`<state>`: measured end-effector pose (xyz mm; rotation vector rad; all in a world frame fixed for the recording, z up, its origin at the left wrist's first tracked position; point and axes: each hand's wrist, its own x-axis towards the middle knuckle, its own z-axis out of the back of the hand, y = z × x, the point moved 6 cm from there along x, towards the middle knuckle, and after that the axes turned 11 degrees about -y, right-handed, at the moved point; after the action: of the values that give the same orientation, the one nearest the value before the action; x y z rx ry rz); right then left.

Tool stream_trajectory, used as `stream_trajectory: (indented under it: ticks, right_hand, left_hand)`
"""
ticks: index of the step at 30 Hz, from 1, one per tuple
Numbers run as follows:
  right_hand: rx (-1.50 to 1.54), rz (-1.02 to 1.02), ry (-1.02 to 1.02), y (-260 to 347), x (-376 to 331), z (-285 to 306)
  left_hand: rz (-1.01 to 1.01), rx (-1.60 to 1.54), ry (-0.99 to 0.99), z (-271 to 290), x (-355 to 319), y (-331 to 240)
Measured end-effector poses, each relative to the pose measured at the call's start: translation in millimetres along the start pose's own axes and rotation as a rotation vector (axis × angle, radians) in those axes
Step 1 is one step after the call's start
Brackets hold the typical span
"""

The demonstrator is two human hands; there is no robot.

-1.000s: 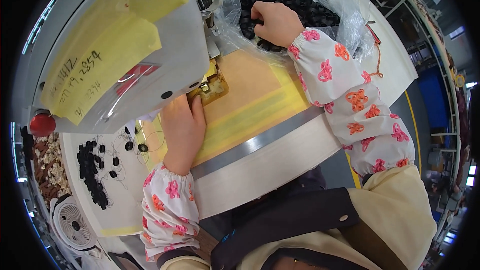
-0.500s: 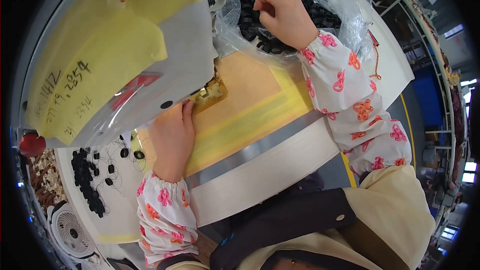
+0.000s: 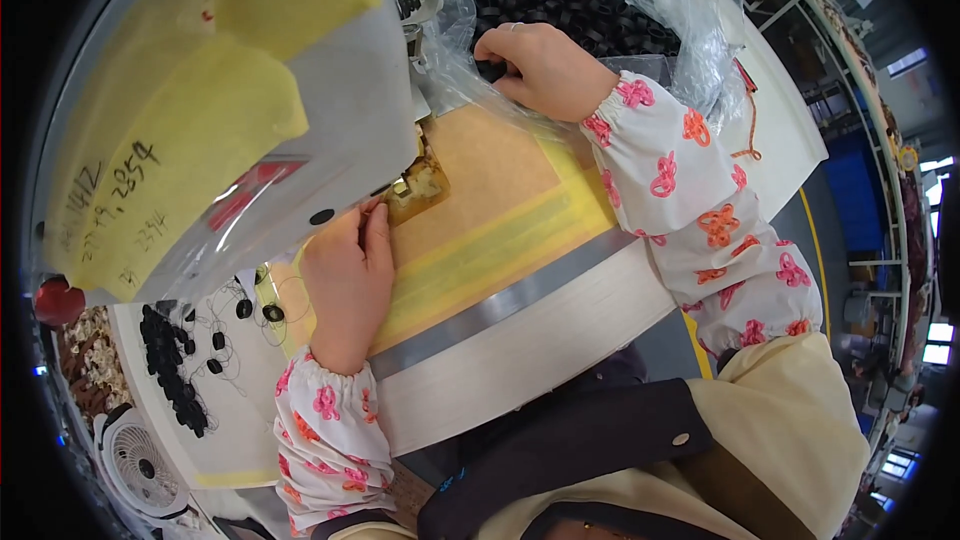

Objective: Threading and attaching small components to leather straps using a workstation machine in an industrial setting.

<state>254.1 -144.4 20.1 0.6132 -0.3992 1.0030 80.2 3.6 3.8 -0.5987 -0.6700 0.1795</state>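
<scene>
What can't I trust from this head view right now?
- Right hand: fingertips buried among black rings in the clear plastic bag; its grip is hidden.
- Left hand: fingertips at the small gold part; the machine head hides the area under it.
- Small black pieces at left: too small and warped to identify.

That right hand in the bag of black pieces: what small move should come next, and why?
Probably lift one black piece out and carry it toward the machine. The right hand is pinching among the black pieces in the clear bag, while the left hand waits at the brass clamp.
</scene>
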Motion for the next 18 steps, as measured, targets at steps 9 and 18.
stream_trajectory:
  ticks: [9,18]
  right_hand:
    - [0.244,-0.177,-0.067,17.0,-0.5,13.2]
    - [1.22,-0.766,0.449,83.9,-35.2,-36.6]
  left_hand:
    - [0.1,-0.241,-0.114,6.9,-3.2,7.0]
    - [0.116,-0.369,0.059,-3.6,-5.9,-13.5]
